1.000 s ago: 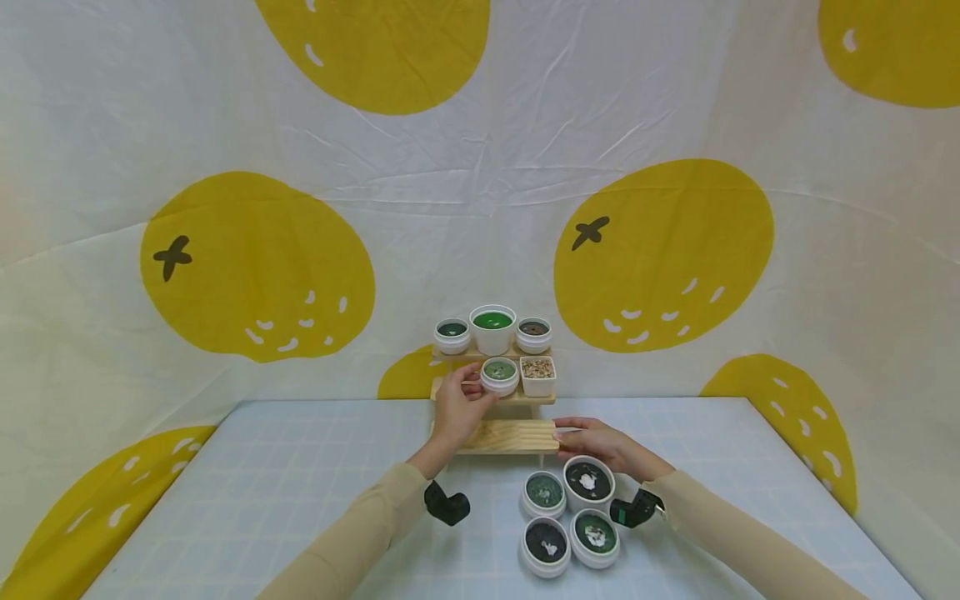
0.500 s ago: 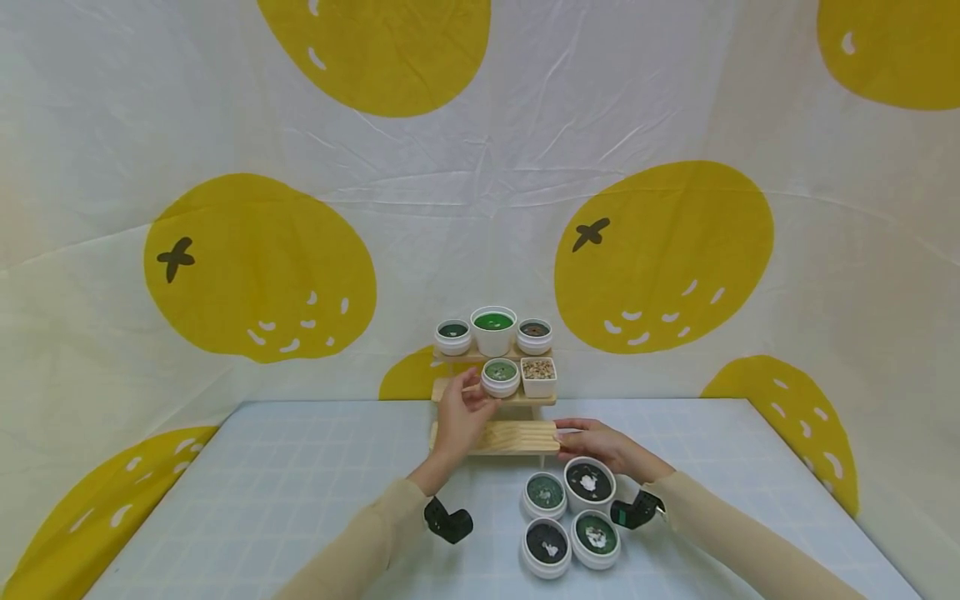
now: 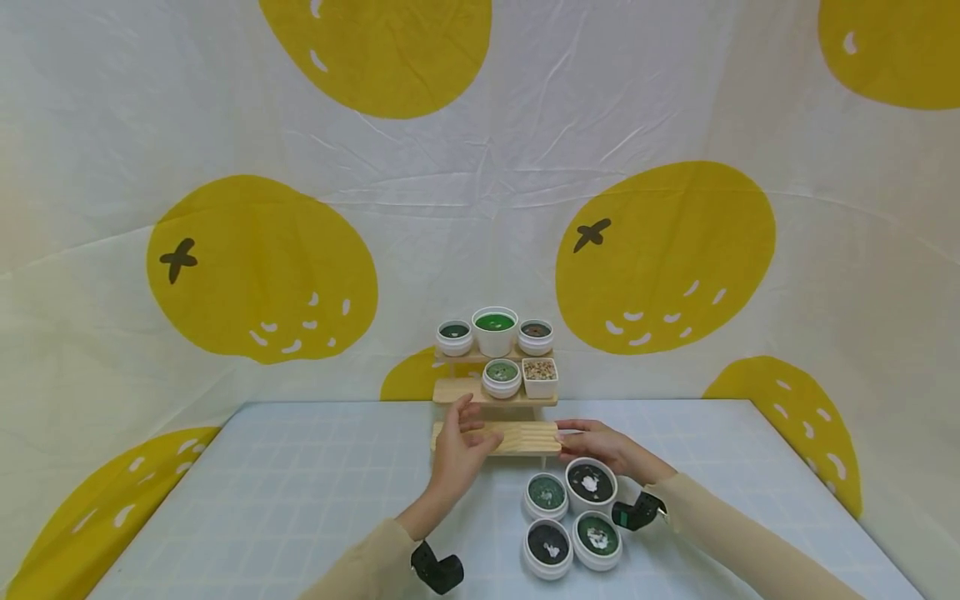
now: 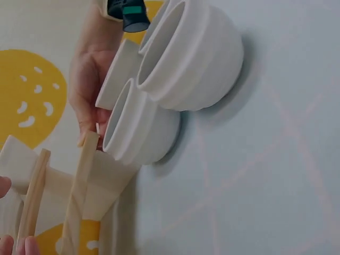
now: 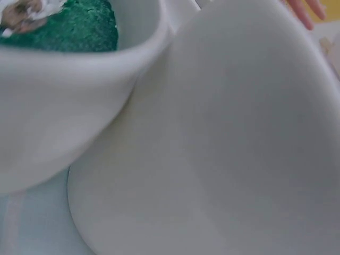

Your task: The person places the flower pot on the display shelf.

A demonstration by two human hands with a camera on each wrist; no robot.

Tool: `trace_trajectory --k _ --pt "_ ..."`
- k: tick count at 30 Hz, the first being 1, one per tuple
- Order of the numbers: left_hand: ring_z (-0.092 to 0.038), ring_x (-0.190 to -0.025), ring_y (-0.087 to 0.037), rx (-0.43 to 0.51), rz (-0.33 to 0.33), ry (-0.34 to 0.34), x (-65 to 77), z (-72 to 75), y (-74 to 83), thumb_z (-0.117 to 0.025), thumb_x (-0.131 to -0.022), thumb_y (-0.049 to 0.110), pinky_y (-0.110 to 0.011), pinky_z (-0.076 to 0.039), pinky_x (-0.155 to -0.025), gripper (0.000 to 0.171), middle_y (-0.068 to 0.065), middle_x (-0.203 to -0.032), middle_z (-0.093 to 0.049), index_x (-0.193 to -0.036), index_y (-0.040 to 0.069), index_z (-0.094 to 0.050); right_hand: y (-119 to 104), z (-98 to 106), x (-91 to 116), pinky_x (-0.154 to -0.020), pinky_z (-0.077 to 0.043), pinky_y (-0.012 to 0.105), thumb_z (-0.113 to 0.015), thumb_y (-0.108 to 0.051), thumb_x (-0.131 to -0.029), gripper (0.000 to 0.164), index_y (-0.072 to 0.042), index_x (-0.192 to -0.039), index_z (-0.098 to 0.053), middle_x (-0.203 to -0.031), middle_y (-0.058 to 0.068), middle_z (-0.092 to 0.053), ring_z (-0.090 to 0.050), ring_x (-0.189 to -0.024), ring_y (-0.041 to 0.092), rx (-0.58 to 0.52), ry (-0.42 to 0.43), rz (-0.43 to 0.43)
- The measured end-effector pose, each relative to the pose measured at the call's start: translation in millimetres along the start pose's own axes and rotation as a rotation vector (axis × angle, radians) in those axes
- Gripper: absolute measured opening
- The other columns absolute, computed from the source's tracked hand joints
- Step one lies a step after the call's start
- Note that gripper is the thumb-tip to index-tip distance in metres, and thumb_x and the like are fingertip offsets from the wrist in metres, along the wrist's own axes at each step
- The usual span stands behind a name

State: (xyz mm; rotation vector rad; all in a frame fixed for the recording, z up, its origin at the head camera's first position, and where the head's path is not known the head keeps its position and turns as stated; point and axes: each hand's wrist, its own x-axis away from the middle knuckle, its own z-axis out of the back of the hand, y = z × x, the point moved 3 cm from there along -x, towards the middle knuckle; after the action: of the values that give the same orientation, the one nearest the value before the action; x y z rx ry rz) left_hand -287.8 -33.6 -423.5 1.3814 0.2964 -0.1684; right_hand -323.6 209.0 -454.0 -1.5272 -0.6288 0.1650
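Observation:
A three-tier wooden display stand (image 3: 525,435) stands at the back of the table. My left hand (image 3: 456,450) is in front of its bottom shelf, holding nothing, fingers parted and slightly bent. The right hand (image 3: 600,443) pinches the right end of that shelf; in the left wrist view its fingertips meet the board's edge (image 4: 87,142). On the middle shelf sit a round white pot with light green filling (image 3: 501,379) and a square white pot of speckled grains (image 3: 539,379). The top shelf bears a larger bright green pot (image 3: 494,332) between two small pots (image 3: 453,337).
Several white pots cluster on the table just before the right forearm: a large dark one (image 3: 590,483), two green ones (image 3: 597,537) and another dark one (image 3: 547,546). Behind the stand hangs a white cloth (image 3: 480,225) printed with yellow fruit.
My left hand has let go of the light green pot on the middle shelf and drawn down and back toward me. The right hand keeps its place at the bottom shelf.

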Motion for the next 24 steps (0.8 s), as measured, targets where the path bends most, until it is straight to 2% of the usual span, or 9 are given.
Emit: trace_trajectory --k 8,15,24 --pt "-0.058 -0.103 -0.031 0.056 0.076 -0.074 25.4 4.9 -8.9 -0.078 -0.075 0.004 -0.031 -0.055 -0.082 0.074 -0.023 -0.123 -0.055 -0.137 -0.002 -0.038 0.9 1.1 -0.9 -0.08 -0.055 0.018 -0.051 -0.011 -0.098 0.061 0.012 -0.145 -0.02 -0.101 0.002 -0.062 -0.062 -0.086 0.006 0.008 -0.002 -0.003" --pt "-0.058 -0.107 -0.033 0.016 0.124 -0.137 47.2 9.7 -9.5 -0.078 -0.076 0.007 -0.038 -0.056 -0.084 0.075 -0.021 -0.126 -0.056 -0.139 -0.001 -0.038 4.1 3.6 -2.0 -0.08 -0.055 0.019 -0.052 -0.01 -0.097 0.061 0.012 -0.145 -0.021 -0.102 0.003 -0.062 -0.063 -0.085 0.007 0.009 0.014 -0.003" --pt "-0.058 -0.104 -0.028 -0.008 0.195 -0.251 66.9 8.0 -14.1 -0.081 -0.075 0.011 -0.034 -0.056 -0.082 0.074 -0.024 -0.126 -0.056 -0.136 -0.002 -0.042 1.7 0.2 -0.1 -0.081 -0.055 0.019 -0.051 -0.01 -0.097 0.061 0.013 -0.145 -0.02 -0.1 0.001 -0.063 -0.063 -0.086 0.006 0.005 -0.003 0.019"
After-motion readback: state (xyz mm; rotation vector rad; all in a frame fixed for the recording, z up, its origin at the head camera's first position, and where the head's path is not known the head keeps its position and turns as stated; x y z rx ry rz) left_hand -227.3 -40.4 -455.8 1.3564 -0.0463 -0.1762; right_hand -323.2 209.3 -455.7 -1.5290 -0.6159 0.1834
